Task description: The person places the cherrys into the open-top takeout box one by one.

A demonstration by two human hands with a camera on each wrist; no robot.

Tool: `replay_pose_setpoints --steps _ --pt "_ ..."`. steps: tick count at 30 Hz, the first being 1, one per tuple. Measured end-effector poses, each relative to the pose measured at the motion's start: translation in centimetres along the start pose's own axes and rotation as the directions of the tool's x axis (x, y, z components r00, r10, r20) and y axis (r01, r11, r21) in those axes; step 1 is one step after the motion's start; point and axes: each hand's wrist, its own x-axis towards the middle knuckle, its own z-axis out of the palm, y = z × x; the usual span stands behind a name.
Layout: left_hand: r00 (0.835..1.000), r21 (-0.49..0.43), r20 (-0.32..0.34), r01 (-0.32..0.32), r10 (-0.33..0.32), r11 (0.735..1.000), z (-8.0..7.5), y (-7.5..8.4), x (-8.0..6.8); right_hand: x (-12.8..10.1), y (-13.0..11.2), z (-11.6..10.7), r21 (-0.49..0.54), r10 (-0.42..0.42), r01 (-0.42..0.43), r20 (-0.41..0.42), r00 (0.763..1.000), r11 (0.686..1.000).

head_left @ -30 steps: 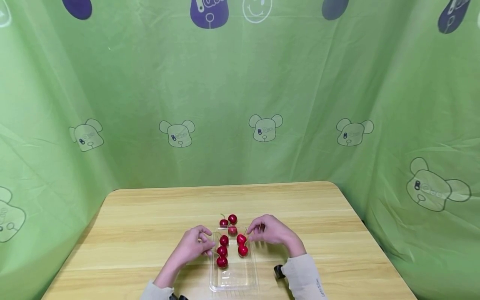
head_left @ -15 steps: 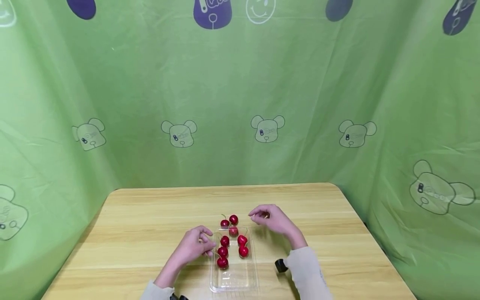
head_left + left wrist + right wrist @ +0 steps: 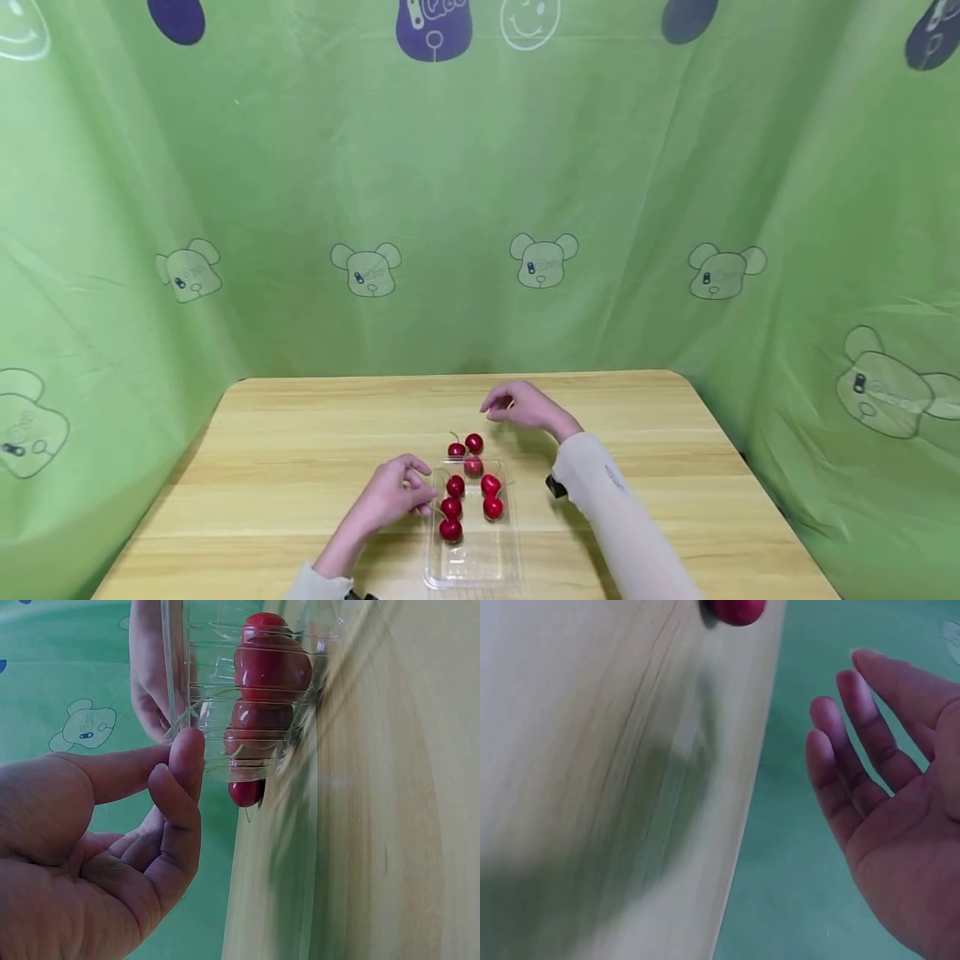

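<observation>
A clear plastic container point(image 3: 472, 571) lies on the table with several red cherries point(image 3: 451, 530) in it, some with green stems. My left hand point(image 3: 393, 493) is at its left side; in the left wrist view the thumb and fingers of that hand point(image 3: 127, 817) pinch the container's rim. Two cherries point(image 3: 474, 442) sit on the table just beyond the far end, and another point(image 3: 473, 467) shows through the far wall. My right hand point(image 3: 528, 406) hovers beyond these cherries with loosely bent fingers; the right wrist view shows nothing between its fingers point(image 3: 862, 712).
The light wooden table point(image 3: 300, 433) has its far edge close behind my right hand. Green curtains point(image 3: 450, 167) with printed bear heads hang around the back and sides. A dark wrist strap point(image 3: 556, 487) shows at my right sleeve.
My right hand has left the right-hand cherries in the container and moved up, away and slightly left, past the far cherries. The left hand has stayed at the container's side.
</observation>
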Motion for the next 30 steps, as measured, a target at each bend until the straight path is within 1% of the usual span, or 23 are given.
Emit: replay_pose_setpoints --steps 4,7,14,18,22,30 --pt "1.0 0.0 -0.001 -0.002 0.002 1.0 0.0 0.0 0.0 1.7 0.0 0.7 -0.036 -0.043 0.046 0.064 0.997 0.998" --pt "1.0 -0.002 -0.002 -0.003 0.003 1.0 0.0 -0.1 0.1 2.7 -0.1 1.6 -0.058 -0.06 0.067 0.112 0.992 0.996" --pt "1.0 -0.014 -0.007 -0.004 0.004 1.0 -0.2 -0.2 0.1 4.8 -0.9 3.5 -0.046 -0.07 0.081 0.202 0.977 0.996" --pt "1.0 -0.014 -0.007 0.001 -0.001 1.0 -0.3 -0.2 0.0 5.4 -0.9 4.4 -0.048 -0.061 0.075 0.243 0.968 0.996" --pt "1.0 -0.007 -0.008 -0.001 0.001 1.0 -0.3 -0.1 0.0 5.5 -1.0 4.8 -0.065 -0.033 0.053 0.276 0.961 0.997" --pt "1.0 0.012 -0.013 -0.016 0.016 1.0 -0.4 0.0 0.1 6.0 -1.1 5.1 -0.102 0.027 0.003 0.29 0.957 0.995"
